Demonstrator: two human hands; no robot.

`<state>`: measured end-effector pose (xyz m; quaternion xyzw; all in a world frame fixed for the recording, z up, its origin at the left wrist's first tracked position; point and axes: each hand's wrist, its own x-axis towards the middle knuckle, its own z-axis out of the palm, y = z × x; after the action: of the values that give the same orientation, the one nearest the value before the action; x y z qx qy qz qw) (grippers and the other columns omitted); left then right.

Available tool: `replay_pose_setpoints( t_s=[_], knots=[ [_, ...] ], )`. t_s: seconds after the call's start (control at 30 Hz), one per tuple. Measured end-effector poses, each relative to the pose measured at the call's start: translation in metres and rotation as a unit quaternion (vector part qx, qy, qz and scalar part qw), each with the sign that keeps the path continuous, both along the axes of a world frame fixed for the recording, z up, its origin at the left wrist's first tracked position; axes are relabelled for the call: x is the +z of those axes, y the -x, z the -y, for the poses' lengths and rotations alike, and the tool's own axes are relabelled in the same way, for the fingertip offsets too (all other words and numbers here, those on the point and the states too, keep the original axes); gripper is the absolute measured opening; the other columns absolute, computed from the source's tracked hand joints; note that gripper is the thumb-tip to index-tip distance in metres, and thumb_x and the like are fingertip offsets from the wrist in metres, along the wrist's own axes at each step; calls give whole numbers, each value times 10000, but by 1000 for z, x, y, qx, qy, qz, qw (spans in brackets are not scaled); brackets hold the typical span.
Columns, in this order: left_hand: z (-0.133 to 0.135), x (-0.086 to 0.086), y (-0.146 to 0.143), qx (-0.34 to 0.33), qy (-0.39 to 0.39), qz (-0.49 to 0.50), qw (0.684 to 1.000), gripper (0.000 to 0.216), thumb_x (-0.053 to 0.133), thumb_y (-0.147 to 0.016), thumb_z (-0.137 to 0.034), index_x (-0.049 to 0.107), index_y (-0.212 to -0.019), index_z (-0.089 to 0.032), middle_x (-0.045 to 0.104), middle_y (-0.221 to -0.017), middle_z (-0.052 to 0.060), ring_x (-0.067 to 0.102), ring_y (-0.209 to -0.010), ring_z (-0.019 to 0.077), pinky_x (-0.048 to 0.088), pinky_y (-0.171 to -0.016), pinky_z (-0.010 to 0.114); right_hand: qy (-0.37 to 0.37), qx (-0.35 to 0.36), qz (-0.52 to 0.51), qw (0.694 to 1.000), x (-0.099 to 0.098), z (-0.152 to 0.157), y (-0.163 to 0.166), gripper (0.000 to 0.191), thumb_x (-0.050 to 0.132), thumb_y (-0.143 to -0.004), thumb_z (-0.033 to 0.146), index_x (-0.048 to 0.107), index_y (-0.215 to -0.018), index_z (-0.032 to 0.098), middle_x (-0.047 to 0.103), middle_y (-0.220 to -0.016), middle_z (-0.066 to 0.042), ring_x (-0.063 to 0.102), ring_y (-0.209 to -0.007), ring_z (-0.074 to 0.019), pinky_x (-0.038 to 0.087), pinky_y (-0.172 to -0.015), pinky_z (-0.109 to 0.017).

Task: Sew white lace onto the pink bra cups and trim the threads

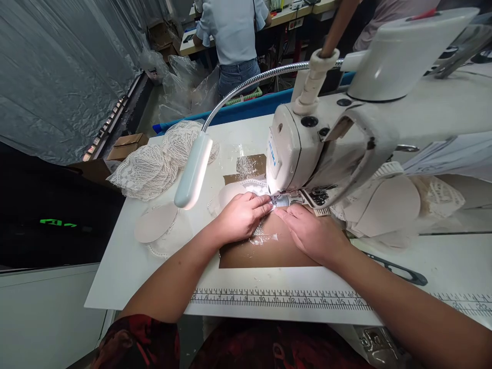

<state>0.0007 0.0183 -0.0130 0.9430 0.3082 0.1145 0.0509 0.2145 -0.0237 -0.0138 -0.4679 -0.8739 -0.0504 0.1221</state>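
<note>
A white sewing machine (286, 148) stands over the table, its lit needle area just in front of my fingertips. My left hand (246, 214) is closed, fingers bunched and pressed down on a white lace piece (253, 184) left of the presser foot. Part of that piece, with a pale rounded pad (230, 193), shows behind these fingers. My right hand (313, 230) comes in from the other side, closed, with its fingertips at the piece's near edge by the foot. The fingers hide the exact grip. Under both hands lies a brown taped sheet (269, 253).
A lamp (194, 171) on a bent metal neck hangs left of the machine. Lace (154, 166) is heaped at the back left, near a loose padded piece (156, 225). More pads (392, 202) lie right. Dark thread snips (403, 271) and a printed ruler (277, 299) are nearer. Someone (230, 36) sits beyond.
</note>
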Motion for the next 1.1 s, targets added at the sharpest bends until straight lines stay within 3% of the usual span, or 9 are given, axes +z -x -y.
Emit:
replay_pose_setpoints(
  t_s=[0.23, 0.47, 0.57, 0.67, 0.93, 1.1],
  knots=[
    [-9, -2, 2, 28, 0, 12, 1000, 352, 440, -923, -219, 584, -1241, -178, 590, -1278, 130, 536, -982, 229, 442, -821, 387, 29, -16, -8, 999, 2, 0, 0, 428, 386, -841, 106, 672, -1138, 222, 629, -754, -27, 402, -521, -129, 218, -481, -296],
    [-2, 4, 5, 62, -37, 2, 997, 343, 429, -919, -251, 589, -1204, -147, 588, -1233, 159, 512, -1131, 285, 425, -917, 454, 48, -20, -45, 998, -2, 0, -3, 410, 393, -856, 139, 660, -1153, 231, 671, -824, -26, 476, -556, -132, 259, -500, -276],
    [9, 16, 7, 99, -23, -37, 994, 364, 439, -923, -361, 614, -1146, -132, 595, -1199, 153, 558, -1033, 288, 467, -839, 432, 45, -8, -73, 996, -3, 0, -5, 385, 390, -877, 157, 665, -1138, 222, 679, -833, -31, 514, -598, -141, 319, -553, -268],
    [20, 26, 7, 115, 19, -52, 992, 358, 427, -927, -395, 656, -1042, -145, 636, -1033, 112, 590, -901, 247, 486, -729, 357, 51, 6, -94, 994, -2, -1, -7, 360, 381, -891, 177, 679, -1090, 208, 680, -829, -42, 547, -645, -150, 349, -589, -268],
    [24, 25, -1, 50, 49, -12, 997, 323, 412, -937, -318, 655, -806, -150, 609, -785, 70, 555, -744, 174, 456, -682, 286, 63, 5, -100, 993, 1, 1, -8, 356, 369, -892, 181, 684, -1055, 202, 669, -797, -56, 562, -684, -170, 351, -603, -280],
    [23, 23, -2, 32, 34, -7, 999, 297, 398, -944, -307, 644, -890, -150, 625, -831, 84, 580, -773, 183, 459, -694, 299, 66, 6, -87, 994, 2, 3, -7, 366, 364, -885, 157, 685, -1056, 200, 668, -828, -53, 552, -668, -158, 320, -579, -277]
  ],
)
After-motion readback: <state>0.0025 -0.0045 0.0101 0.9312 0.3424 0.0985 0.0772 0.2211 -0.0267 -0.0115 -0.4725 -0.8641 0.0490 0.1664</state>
